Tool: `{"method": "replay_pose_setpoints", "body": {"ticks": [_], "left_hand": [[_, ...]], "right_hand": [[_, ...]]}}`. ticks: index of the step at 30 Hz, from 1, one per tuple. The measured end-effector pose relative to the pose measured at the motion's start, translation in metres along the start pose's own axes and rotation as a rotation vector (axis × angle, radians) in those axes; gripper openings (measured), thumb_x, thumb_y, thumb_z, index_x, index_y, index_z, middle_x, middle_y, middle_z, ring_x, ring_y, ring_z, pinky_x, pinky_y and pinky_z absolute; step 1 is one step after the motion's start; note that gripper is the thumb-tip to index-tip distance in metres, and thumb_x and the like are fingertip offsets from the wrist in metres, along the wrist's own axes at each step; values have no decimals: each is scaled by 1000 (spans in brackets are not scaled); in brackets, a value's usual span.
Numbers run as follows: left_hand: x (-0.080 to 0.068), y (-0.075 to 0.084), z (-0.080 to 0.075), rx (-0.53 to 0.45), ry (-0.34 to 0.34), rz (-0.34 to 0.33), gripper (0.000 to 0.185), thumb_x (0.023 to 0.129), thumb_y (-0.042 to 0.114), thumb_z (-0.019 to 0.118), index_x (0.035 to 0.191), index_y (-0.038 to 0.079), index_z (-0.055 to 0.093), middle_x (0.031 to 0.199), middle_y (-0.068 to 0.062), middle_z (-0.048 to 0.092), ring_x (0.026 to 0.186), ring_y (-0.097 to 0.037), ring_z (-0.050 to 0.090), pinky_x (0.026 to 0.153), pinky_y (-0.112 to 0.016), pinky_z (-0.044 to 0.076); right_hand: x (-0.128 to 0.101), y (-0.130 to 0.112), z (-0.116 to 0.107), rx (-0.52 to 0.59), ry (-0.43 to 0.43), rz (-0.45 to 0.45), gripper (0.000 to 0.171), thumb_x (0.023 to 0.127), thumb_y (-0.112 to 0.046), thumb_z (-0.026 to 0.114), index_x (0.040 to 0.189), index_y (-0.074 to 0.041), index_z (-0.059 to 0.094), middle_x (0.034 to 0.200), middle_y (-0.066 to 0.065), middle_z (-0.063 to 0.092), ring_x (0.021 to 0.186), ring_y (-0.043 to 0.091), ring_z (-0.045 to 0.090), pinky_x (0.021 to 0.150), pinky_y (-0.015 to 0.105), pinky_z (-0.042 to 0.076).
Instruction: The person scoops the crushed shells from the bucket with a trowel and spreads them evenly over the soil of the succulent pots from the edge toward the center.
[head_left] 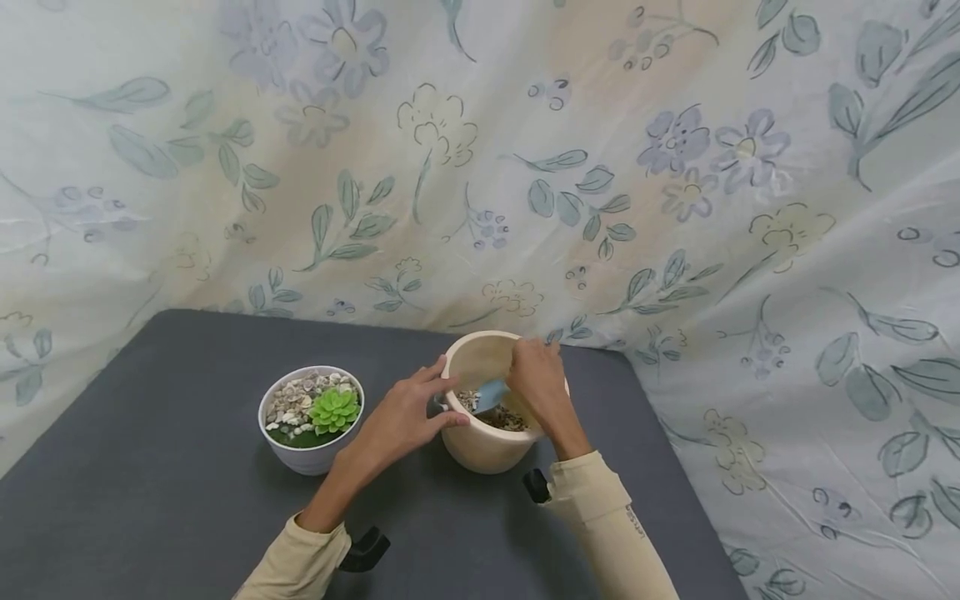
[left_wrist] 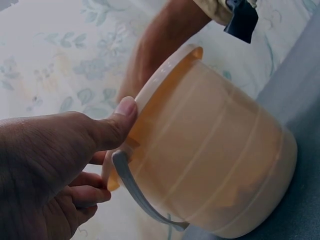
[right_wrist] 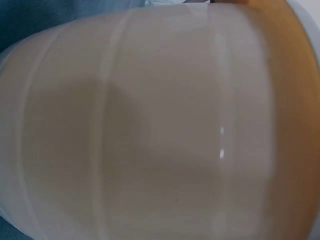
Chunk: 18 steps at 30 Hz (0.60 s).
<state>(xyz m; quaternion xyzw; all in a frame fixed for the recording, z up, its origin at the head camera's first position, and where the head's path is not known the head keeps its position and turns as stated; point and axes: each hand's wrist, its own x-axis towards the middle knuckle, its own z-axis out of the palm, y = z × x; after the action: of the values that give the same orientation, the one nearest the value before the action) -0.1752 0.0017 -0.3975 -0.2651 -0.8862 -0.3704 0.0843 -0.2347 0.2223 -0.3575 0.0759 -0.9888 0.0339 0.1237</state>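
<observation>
A cream plastic bucket stands on the dark grey table, with small stones in its bottom. My left hand holds its left rim, the thumb pressed on the edge, beside the grey handle. My right hand reaches into the bucket and grips a light blue scoop over the stones. The right wrist view is filled by the bucket's wall; the hand is hidden there. Left of the bucket sits a white bowl holding pebbles and a green succulent.
A flowered cloth hangs behind the table and drapes down its right side. The table's right edge runs close to my right sleeve. Bare tabletop lies to the left and front of the white bowl.
</observation>
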Motion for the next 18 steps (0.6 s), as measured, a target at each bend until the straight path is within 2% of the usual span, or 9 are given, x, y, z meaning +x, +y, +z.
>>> {"method": "replay_pose_setpoints", "body": {"ticks": [2,4,6,8,11,13,15,17,18], "left_hand": [[0,0,0,-5,0,1,62,89,42,81,141,11,67,164,-22,42,145,-47,51,109,-63,50],[-1,0,0,-11,1,-6,61,89,42,81,141,12,68,165,-22,42,145,-46,51,109,-63,51],[-2,1,-1,-10,4,-9,60,89,41,81,140,13,69,164,-22,42,145,-47,51,109,-63,51],[-2,2,-2,-12,3,-9,60,89,41,81,140,13,69,164,-23,42,145,-47,51,109,-63,51],[-1,3,-3,-9,-4,-10,60,89,41,80,141,12,68,164,-23,41,145,-48,50,110,-63,50],[0,3,-3,-4,-6,-10,61,90,40,80,141,12,67,164,-24,41,145,-48,50,110,-63,50],[0,3,-3,-7,-9,-17,61,89,40,81,142,12,67,165,-23,41,146,-48,49,111,-63,49],[0,3,-2,-4,-13,-24,63,89,41,81,143,12,66,165,-23,41,146,-48,49,112,-64,48],[0,3,-3,-3,-16,-27,63,89,41,81,143,12,66,165,-23,41,146,-49,49,112,-65,47]], "right_hand": [[-3,0,0,64,1,31,58,87,4,66,50,-18,28,53,-4,25,56,18,38,99,59,50],[-7,0,1,121,16,41,59,86,6,62,49,-19,25,53,-5,17,56,16,25,92,51,50],[-10,1,2,185,36,41,57,83,10,57,49,-19,22,56,-6,12,58,15,16,84,44,42],[-13,3,2,237,66,29,54,79,13,51,50,-20,20,58,-6,9,60,14,10,76,40,31],[-16,6,0,304,102,28,50,75,14,49,48,-20,23,57,-7,11,59,12,9,67,33,23],[-18,9,-3,358,102,47,48,79,13,53,46,-16,33,54,-6,17,58,12,11,61,30,19],[-22,12,-7,405,90,79,41,86,9,60,49,-10,56,50,-3,35,52,11,20,55,26,19],[-26,16,-11,438,78,120,27,91,3,66,66,-3,75,56,5,58,50,12,35,52,24,28],[-28,18,-14,453,80,142,20,92,-1,69,77,-2,81,66,10,70,52,14,47,52,26,36]]}}
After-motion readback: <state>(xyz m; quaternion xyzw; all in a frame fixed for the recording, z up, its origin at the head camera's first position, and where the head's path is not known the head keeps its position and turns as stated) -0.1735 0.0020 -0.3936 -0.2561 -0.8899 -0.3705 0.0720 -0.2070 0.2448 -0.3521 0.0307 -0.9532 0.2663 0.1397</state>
